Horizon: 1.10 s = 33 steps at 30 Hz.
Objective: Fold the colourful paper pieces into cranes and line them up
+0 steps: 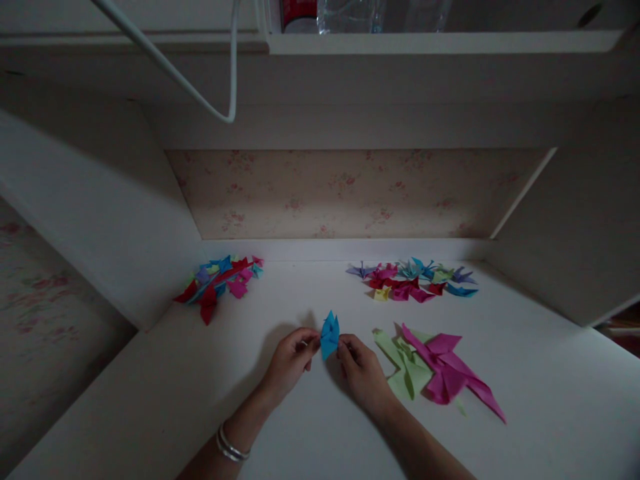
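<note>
A small blue folded-paper piece [329, 335], pointed at its top, is held up over the white desk between my two hands. My left hand [295, 352] pinches its left edge between thumb and fingers. On the opposite edge, my right hand [361, 365] has a similar pinch. Close to the right hand lie a large magenta folded-paper piece [444, 367] and a light green one [407, 367], partly overlapping. Whether the blue piece touches the desk I cannot tell.
Small colourful paper foldings form a heap [220, 280] at the back left and another group [413, 279] at the back right. A shelf [440, 43] overhangs the white desk [300, 280], with a white cable [200, 100] dangling from above. Side panels close in both sides.
</note>
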Tool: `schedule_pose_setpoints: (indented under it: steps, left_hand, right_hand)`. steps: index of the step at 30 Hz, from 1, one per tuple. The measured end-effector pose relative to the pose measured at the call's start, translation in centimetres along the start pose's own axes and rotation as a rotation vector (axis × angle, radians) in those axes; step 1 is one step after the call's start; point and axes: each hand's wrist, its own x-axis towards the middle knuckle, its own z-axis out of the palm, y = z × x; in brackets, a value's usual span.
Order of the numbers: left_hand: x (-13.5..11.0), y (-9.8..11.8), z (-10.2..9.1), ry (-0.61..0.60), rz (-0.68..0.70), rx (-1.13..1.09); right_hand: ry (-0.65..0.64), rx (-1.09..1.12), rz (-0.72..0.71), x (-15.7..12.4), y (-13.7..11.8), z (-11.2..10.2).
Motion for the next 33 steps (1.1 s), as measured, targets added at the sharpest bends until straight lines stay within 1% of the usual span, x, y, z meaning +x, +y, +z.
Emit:
schedule_pose_setpoints:
  steps: [3, 5, 7, 9, 11, 12, 13, 15, 17, 19, 21, 24, 29, 33]
  left_hand:
    - [0.1, -0.1, 0.0, -0.006, -0.007, -0.011]
    - [0.2, -0.1, 0.0, 0.019, -0.012, -0.004]
    - [0.0, 0.2, 0.1, 0.098, -0.015, 0.014]
    - [-0.6, 1.2, 0.2, 0.224, 0.025, 0.071]
    - [-1.5, 2.6, 0.5, 0.327, 0.128, 0.204]
    - [-2.0, 3.5, 0.9, 0.35, 0.194, 0.294]
    - [-2.4, 4.4, 1.3, 0.347, 0.246, 0.382]
    - [-2.9, 6.0, 2.3, 0.287, 0.311, 0.536]
    - [-2.8, 7.1, 3.4, 0.228, 0.336, 0.657]
    - [-2.2, 7.7, 4.4, 0.222, 0.331, 0.748]
    - [-1.4, 7.8, 5.0, 0.232, 0.305, 0.839]
    - [-0.6, 7.6, 5.5, 0.2, 0.29, 0.972]
    - [-0.1, 7.2, 5.9, 0.183, 0.344, 1.025]
    - [0.3, 7.0, 5.9, 0.183, 0.297, 1.12]
  right_hand:
    - [0.015, -0.008, -0.006, 0.0, 0.0, 0.0]
    - [0.037, -0.004, 0.008, 0.1, 0.1, 0.0]
    - [0.066, 0.029, 0.061, 0.1, 0.2, 0.0]
    - [0.099, 0.053, 0.113, 0.1, 0.3, 0.0]
    - [0.12, 0.027, 0.115, 0.1, 0.4, 0.0]
    - [0.128, -0.005, 0.094, 0.1, 0.3, 0.0]
    - [0.139, -0.043, 0.061, 0.0, 0.2, 0.0]
    - [0.164, -0.131, -0.028, -0.2, 0.0, 0.1]
    - [0.19, -0.225, -0.125, -0.4, -0.1, 0.0]
    - [0.207, -0.312, -0.191, -0.6, -0.2, -0.3]
    - [0.22, -0.391, -0.222, -0.7, -0.1, -0.7]
    - [0.223, -0.513, -0.246, -0.7, 0.1, -1.5]
    - [0.179, -0.64, -0.287, -0.6, 0.0, -2.1]
    - [0.179, -0.674, -0.28, -0.6, -0.2, -2.1]
